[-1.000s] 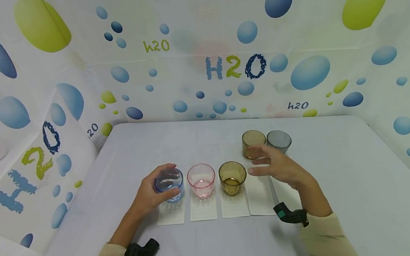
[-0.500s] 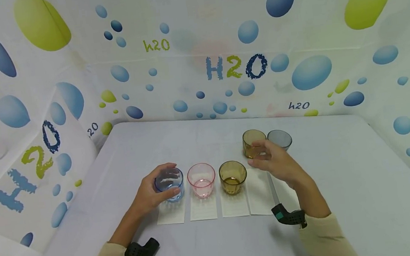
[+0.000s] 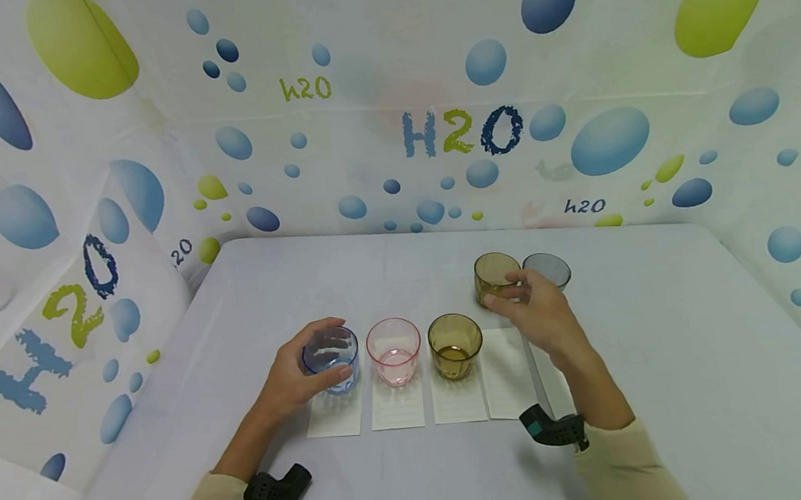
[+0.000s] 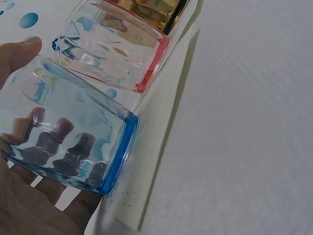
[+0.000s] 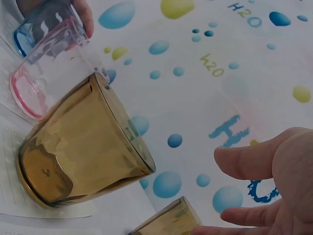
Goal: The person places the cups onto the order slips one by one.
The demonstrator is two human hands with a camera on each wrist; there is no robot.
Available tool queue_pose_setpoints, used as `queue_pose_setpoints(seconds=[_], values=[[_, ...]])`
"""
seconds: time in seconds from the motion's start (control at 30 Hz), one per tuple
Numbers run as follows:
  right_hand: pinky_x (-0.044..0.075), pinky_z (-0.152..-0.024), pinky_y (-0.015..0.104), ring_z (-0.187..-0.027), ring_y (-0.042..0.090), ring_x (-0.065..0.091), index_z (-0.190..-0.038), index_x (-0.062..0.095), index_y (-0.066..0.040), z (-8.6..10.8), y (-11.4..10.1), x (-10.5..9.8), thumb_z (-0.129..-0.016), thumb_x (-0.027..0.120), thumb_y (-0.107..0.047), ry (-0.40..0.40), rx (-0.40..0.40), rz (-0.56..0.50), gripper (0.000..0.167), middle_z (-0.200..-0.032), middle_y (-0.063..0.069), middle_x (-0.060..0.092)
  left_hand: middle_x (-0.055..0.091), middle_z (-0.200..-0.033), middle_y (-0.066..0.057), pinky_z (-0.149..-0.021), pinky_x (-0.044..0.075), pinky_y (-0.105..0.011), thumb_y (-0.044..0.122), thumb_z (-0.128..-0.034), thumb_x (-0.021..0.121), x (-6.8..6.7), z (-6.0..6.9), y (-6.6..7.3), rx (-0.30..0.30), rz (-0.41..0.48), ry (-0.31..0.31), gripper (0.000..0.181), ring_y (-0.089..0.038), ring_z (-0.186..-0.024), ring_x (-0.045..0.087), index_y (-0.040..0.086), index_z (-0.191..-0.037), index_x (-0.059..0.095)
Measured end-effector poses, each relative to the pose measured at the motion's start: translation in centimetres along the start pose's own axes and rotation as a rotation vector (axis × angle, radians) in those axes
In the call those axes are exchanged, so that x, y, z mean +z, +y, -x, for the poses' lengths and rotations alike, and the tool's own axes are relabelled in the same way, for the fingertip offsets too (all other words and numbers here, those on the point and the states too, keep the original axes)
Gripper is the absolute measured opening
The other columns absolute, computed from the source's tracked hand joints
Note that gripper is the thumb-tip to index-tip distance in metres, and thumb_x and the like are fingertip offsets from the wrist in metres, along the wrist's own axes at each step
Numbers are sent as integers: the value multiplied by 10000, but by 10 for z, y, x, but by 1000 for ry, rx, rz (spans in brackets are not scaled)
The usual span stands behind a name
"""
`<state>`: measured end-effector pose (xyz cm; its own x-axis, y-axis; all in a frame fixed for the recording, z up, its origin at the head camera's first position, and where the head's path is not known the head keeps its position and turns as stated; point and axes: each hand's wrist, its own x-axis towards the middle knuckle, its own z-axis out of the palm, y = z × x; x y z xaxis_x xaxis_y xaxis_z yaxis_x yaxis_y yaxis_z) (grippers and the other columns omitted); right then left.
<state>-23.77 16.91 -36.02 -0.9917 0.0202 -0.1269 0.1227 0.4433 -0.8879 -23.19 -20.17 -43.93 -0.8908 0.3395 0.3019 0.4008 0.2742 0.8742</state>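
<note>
My left hand (image 3: pixel 293 382) (image 4: pixel 29 208) grips the blue glass (image 3: pixel 332 365) (image 4: pixel 68 127), thumb on one side and fingers round the other. The glass stands upright on a paper strip at the left end of the row. Fingers apart, my right hand (image 3: pixel 549 320) (image 5: pixel 293 171) is beside the rear amber glass (image 3: pixel 493 274) (image 5: pixel 171 220), overlapping its right side in the head view. Contact with it cannot be made out. In the right wrist view, thumb and fingers are spread with nothing between them.
A pink glass (image 3: pixel 394 355) (image 4: pixel 115 46) and a darker amber glass (image 3: pixel 455 347) (image 5: pixel 93 142) stand right of the blue one. Paper strips (image 3: pixel 507 377) lie beneath and beside the row. Partly behind my right hand is a grey glass (image 3: pixel 549 265) at the back.
My right hand has moved slightly forward, its fingers drawing nearer to the rear amber glass, and its wrist has shifted left. My left hand and the glasses have stayed put.
</note>
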Motion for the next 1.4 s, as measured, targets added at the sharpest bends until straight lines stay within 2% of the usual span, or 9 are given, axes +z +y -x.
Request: queue_pose_setpoints(seconds=[0.23, 0.47, 0.63, 0.73, 0.9, 1.4], values=[[452, -1061, 550, -1337, 395, 477, -1530, 350, -55, 2, -5, 4, -956, 691, -385, 48, 32, 28, 745, -1426, 189, 532, 639, -1299, -105, -980, 523, -549, 140, -851, 774, 0, -3, 2, 4, -1, -5, 631, -328, -1163, 641, 131, -1430, 524], [398, -1091, 612, -1406, 447, 406, -1589, 218, -51, 3, -6, 4, -961, 651, -467, 86, 72, 54, 869, -1532, 239, 429, 640, -1300, -100, -983, 519, -544, 157, -849, 777, 1, -5, 1, -3, -23, -5, 625, -321, -1168, 635, 130, -1423, 530], [354, -1115, 636, -1441, 471, 344, -1593, 169, -39, 2, -6, 6, -962, 642, -476, 93, 55, 45, 902, -1575, 270, 346, 640, -1292, -119, -978, 535, -518, 144, -852, 773, 0, -5, 0, 0, -19, -1, 621, -337, -1160, 642, 120, -1422, 529], [346, -1120, 639, -1447, 478, 327, -1593, 151, -43, 1, -4, 9, -966, 639, -457, 89, 50, 31, 896, -1589, 278, 311, 644, -1288, -105, -982, 538, -457, 145, -851, 774, 0, -3, -1, -5, -26, 7, 617, -323, -1162, 641, 130, -1418, 534], [352, -1121, 633, -1444, 481, 338, -1594, 136, -47, 0, -2, 16, -969, 635, -448, 89, 63, 31, 895, -1600, 286, 295, 649, -1281, -83, -989, 525, -358, 142, -848, 781, -1, 5, -1, -7, -39, 15, 616, -305, -1167, 638, 137, -1415, 539], [391, -1091, 615, -1373, 477, 442, -1585, 142, -32, -10, 10, 23, -971, 623, -440, 149, 4, 71, 880, -1562, 297, 348, 642, -1286, -95, -992, 524, -340, 127, -853, 781, -1, 1, -2, -5, -13, 3, 618, -316, -1171, 636, 135, -1419, 534]])
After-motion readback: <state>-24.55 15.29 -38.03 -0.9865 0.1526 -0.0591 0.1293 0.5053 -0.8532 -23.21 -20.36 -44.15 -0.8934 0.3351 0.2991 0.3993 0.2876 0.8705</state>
